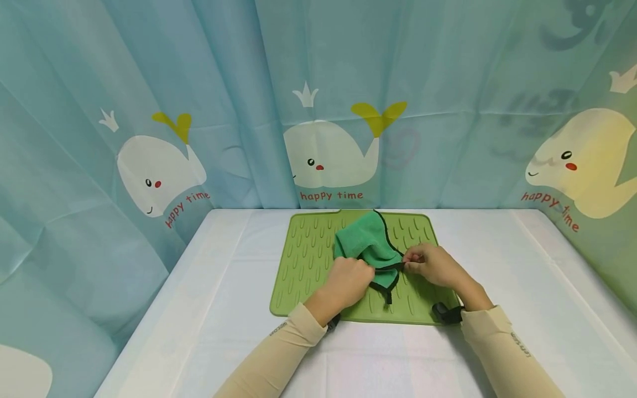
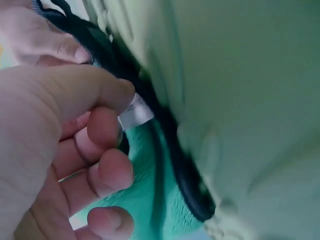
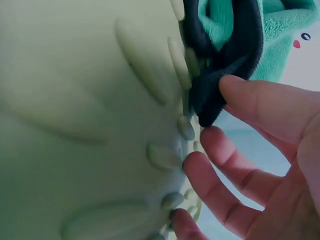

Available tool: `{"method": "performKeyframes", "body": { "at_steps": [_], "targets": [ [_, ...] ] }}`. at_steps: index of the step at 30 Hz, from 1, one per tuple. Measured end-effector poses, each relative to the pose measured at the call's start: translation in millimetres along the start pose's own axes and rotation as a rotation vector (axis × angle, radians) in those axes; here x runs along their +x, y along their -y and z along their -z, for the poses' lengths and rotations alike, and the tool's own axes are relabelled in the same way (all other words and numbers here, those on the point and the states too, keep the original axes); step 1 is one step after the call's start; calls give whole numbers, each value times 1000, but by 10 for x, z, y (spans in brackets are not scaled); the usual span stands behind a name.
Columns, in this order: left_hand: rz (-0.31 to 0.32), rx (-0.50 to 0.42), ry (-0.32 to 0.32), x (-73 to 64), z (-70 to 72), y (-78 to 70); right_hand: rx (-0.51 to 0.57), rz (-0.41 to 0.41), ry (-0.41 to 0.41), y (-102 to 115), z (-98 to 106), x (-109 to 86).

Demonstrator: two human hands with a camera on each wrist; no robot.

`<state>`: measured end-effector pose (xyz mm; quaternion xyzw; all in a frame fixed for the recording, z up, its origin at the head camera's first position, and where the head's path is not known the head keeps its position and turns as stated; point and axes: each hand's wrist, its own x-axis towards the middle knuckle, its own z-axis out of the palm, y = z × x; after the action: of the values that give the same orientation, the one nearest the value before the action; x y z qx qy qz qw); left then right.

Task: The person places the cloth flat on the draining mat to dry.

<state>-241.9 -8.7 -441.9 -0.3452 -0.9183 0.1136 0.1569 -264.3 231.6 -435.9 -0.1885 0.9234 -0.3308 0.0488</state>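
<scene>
A green cloth (image 1: 365, 235) with black edging lies crumpled over the middle of a green ribbed mat (image 1: 304, 265). My left hand (image 1: 346, 281) is at its near left side, thumb and forefinger pinching the cloth by the edge. A small white label (image 2: 137, 113) shows beside those fingertips in the left wrist view. On the other side, my right hand (image 1: 437, 266) pinches a black-edged corner (image 3: 215, 92) between thumb and forefinger, its other fingers spread low over the mat's raised ribs. Part of the cloth is hidden behind the left hand.
The mat lies on a table with a white cover (image 1: 234, 309). Behind and along the sides hangs a blue curtain (image 1: 239, 83) printed with whales. Dark straps (image 1: 448, 313) are at the wrists, below beige sleeves (image 1: 502, 342).
</scene>
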Motion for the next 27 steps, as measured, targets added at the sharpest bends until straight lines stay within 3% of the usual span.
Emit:
{"method": "performKeyframes", "body": {
  "at_steps": [5,11,16,22,27],
  "targets": [
    [25,-116,26,-30,70,201,-20,-50,-68,-19,70,-23],
    [32,-398,88,-102,148,537,-40,-101,-150,-86,173,-69],
    [80,-611,144,-179,193,858,-44,-128,-175,-156,266,-112],
    [192,-676,185,-287,149,1176,-56,-144,-181,-234,358,-140],
    [236,-736,175,-357,77,1370,-50,-158,-172,-279,430,-171]
  ]
}}
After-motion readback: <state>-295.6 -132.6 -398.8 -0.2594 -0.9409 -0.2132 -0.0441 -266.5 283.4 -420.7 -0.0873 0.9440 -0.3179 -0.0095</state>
